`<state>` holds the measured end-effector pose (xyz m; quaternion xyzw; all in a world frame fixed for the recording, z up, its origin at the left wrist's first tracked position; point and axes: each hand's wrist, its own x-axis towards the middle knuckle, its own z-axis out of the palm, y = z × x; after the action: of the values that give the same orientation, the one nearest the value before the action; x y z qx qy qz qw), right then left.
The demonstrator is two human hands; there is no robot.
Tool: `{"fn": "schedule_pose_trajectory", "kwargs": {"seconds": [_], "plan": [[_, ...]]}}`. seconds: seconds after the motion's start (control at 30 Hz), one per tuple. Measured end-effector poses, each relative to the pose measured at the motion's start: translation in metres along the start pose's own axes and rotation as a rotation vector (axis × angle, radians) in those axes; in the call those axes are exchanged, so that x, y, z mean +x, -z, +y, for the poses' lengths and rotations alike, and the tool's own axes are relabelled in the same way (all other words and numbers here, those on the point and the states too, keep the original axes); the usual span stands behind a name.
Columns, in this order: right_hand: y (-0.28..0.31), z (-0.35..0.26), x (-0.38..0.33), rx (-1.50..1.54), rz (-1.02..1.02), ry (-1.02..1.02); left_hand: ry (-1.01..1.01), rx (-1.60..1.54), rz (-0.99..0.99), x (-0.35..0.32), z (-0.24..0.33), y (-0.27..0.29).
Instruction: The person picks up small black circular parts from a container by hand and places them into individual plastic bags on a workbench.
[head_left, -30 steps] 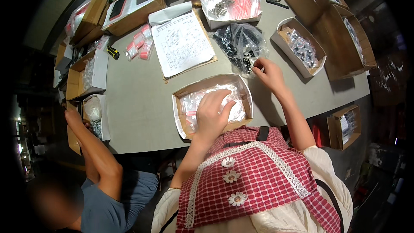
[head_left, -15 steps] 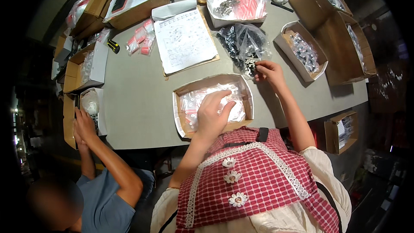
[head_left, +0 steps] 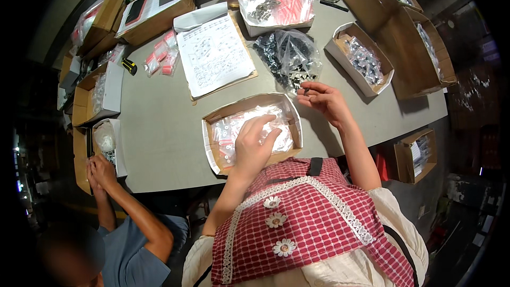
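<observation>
My left hand [head_left: 254,143] is over the near white-and-brown cardboard tray [head_left: 208,151]. Its fingers are curved and the thumb stands apart, with nothing seen between them. Small clear zip bags [head_left: 227,133] with red strips and little pale parts lie in that tray. Just beyond its right corner, my right hand [head_left: 325,102] is turned partly palm up, thumb and fingertips together at a small dark part [head_left: 306,91]. Those fingertips are beside the mouth of a clear plastic bag [head_left: 300,56] of black pieces, where black and white small parts [head_left: 297,78] show.
Beyond lie a printed sheet [head_left: 212,53], a box of red-striped bags and metal parts [head_left: 276,24], and a yellow-black cutter [head_left: 129,66]. An open box of bagged parts [head_left: 366,66] stands right. A co-worker's hands [head_left: 101,172] are at boxes on the left edge.
My right hand has drawn slightly back from the bag's mouth and turned its palm upward. My left hand stays over the tray. The whole view has shifted a little.
</observation>
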<state>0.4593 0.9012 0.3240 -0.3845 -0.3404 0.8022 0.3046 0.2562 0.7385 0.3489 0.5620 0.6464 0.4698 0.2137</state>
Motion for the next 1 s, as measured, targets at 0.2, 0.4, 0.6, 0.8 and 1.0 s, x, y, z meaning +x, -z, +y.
{"fn": "schedule_pose_trajectory", "kwargs": {"seconds": [0.2, 0.4, 0.6, 0.8, 1.0], "plan": [[-0.047, -0.012, -0.039, -0.168, -0.124, 0.085, -0.02, -0.007, -0.017, 0.0, -0.001, -0.002], [-0.078, 0.002, -0.062, -0.606, -0.147, 0.412, -0.053, -0.059, -0.028, 0.0, 0.003, -0.003], [-0.097, -0.006, -0.075, -1.106, -0.153, 0.84, -0.073, -0.043, 0.043, -0.004, -0.001, -0.002], [-0.096, -0.001, -0.073, -1.184, -0.181, 0.92, -0.133, -0.017, 0.07, -0.002, 0.003, -0.001], [-0.079, -0.007, -0.058, -1.13, -0.037, 0.975, -0.142, -0.004, 0.065, -0.002, 0.001, 0.003]]}}
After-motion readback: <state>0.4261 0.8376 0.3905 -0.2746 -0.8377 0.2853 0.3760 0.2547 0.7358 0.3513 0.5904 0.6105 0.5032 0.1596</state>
